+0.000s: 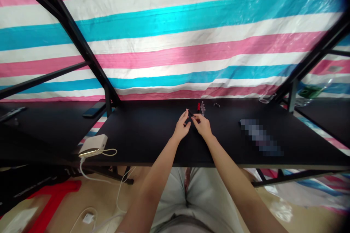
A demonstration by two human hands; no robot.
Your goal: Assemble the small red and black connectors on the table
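My right hand (201, 124) pinches a small, thin black piece (190, 113) between thumb and fingers, over the black table. Close by on its left is my left hand (182, 126), fingers stretched out and thumb apart, its fingertips near the far end of that piece. Whether they touch it I cannot tell. Just beyond my right hand lie a red and black object (198, 107) and a clear, knobbly strip (202, 108). Some tiny shiny bits (216, 105) rest a little farther right.
A white box with a cable (94, 145) sits at the table's left front corner. On the right lies a blurred-out flat object (259, 136). Black metal posts (109, 96) rise at both sides, before a striped plastic sheet (175, 51). A clear cup (267, 97) stands back right.
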